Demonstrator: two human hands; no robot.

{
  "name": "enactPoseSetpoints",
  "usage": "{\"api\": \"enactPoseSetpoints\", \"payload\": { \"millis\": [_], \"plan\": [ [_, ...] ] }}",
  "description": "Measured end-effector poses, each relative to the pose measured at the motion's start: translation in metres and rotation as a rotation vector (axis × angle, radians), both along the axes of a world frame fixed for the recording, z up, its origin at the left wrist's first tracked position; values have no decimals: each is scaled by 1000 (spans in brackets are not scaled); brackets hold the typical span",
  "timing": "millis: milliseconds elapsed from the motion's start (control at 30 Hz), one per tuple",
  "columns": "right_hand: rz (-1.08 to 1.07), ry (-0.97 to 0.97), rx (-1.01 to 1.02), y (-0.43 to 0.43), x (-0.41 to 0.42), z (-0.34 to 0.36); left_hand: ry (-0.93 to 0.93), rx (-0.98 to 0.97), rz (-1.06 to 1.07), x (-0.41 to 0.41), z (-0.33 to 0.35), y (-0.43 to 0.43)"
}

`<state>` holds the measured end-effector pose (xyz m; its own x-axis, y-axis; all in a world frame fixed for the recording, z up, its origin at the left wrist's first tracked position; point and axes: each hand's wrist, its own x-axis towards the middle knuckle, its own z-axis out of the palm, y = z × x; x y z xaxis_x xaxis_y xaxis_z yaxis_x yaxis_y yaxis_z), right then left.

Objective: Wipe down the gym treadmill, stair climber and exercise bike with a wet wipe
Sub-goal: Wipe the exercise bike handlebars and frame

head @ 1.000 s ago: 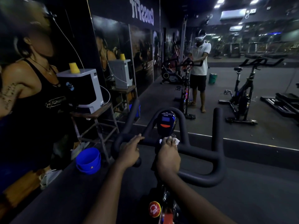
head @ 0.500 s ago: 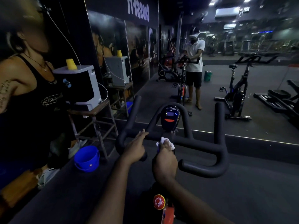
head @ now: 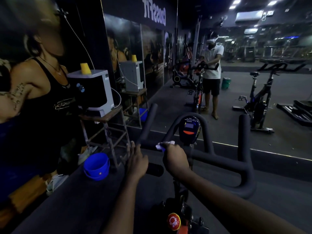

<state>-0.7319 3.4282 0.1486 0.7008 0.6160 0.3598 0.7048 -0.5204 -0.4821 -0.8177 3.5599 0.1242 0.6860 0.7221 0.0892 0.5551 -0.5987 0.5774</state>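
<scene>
two risks: the right grip (head: 175, 159), clamped on the wet wipe (head: 164, 144), may wet the console (head: 190, 130) at one o'clock, and the left grip (head: 137, 159), apart and loose, barely steadies the handlebar (head: 219, 157).

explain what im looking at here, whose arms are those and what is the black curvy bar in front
There is no robot. The one picture comes from a camera worn on a person's head, looking forward and down, so both arms are that person's own. The black curved bar is the handlebar of an exercise bike, with a small console in its middle. The right hand grips a white wet wipe and presses it on the bar left of the console. The left hand has straight fingers at the bar's left side, holding nothing. Ahead is a wall mirror; the standing figure in it is the same person, reflected. A blue bucket sits on the floor to the left.
</scene>
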Motion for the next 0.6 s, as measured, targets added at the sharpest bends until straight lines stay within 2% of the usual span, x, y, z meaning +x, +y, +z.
{"api": "enactPoseSetpoints", "payload": {
  "millis": [100, 167, 367, 467, 600],
  "plan": [
    [-15, -64, 38, 18, 22, 20, -33, -103, -24, -2, -2, 13],
    [2, -118, -54, 25, 34, 22, -80, -114, -23, 0, -4, 12],
    [111, -171, -143, 17, 10, -17, -154, -87, 14, 2, -9, 11],
    [58, -94, -84, 15, 18, 5, -142, -71, 8, 1, -10, 10],
    [-31, -166, 25, 31, 49, 46, -137, -55, -13, 1, -9, 10]
  ]
}}
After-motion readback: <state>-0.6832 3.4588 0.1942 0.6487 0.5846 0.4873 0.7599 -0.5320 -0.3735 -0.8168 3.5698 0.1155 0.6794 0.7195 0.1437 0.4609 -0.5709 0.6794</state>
